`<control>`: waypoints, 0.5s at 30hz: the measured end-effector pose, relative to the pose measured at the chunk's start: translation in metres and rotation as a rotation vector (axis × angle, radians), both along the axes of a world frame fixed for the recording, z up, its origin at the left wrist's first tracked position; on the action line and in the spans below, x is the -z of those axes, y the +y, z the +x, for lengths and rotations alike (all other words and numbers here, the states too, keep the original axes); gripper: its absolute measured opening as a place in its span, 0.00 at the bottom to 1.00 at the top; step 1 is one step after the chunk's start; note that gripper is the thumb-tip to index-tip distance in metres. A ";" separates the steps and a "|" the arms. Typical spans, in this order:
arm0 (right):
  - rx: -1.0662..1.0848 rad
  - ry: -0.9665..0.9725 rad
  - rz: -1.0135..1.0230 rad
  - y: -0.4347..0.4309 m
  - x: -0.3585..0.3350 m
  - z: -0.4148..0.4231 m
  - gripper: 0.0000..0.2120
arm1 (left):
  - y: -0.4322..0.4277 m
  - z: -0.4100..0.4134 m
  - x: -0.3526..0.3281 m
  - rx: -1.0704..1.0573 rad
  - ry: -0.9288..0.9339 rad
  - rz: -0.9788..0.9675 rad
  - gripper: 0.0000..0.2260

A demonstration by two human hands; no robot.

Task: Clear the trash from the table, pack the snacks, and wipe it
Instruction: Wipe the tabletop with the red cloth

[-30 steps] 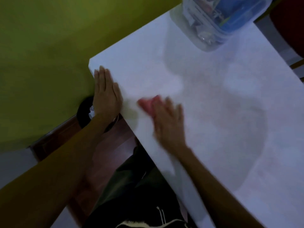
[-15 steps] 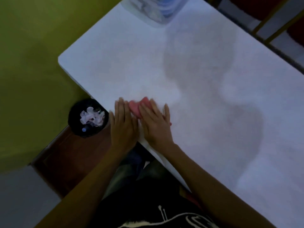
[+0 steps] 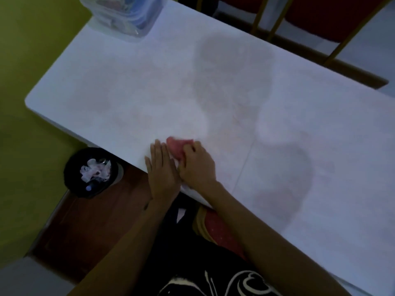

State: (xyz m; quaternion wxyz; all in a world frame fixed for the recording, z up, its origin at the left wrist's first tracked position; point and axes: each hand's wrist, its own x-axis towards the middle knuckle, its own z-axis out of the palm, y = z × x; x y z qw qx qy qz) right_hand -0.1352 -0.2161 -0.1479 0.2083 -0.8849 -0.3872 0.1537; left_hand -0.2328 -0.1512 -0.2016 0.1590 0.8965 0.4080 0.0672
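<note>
Wiping step in hand; trash and snack steps judged done.

White table (image 3: 132,86): matte, smooth, faint seam across top, big soft shadows on it. Nothing loose left on top except clear lidded plastic container (image 3: 121,13) w/ packed snacks, at far corner. Yellow-green wall to left, brown floor strip below, red chairs w/ gold frames (image 3: 320,16) beyond far edge.

Black bin (image 3: 92,173) on floor just beside near table edge, crumpled wrappers inside.

Left hand (image 3: 163,170): flat on near edge, fingers (image 3: 159,152) straight, pressed together, holding nothing.

Right hand (image 3: 197,166): fingers curled, bunching pink cloth (image 3: 176,147) against table top, touching left hand.

Cloth: soft, light, limp, prob. damp (can't confirm). Should crumple freely; best held as wad under palm, pressed flat to glide. Low risk; could drag off near edge.
</note>
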 end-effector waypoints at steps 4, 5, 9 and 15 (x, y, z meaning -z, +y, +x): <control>-0.179 0.113 -0.077 -0.047 -0.025 0.005 0.21 | 0.002 -0.009 -0.001 0.028 0.056 -0.051 0.26; -0.148 0.113 -0.144 -0.057 -0.027 0.018 0.22 | 0.004 -0.010 -0.001 0.025 0.072 -0.047 0.25; 0.265 -0.009 -0.279 -0.095 -0.029 0.085 0.19 | 0.004 -0.009 -0.011 0.055 0.102 -0.078 0.24; 0.371 0.138 -0.310 -0.066 -0.028 0.045 0.30 | -0.013 0.006 -0.020 0.112 0.102 -0.137 0.26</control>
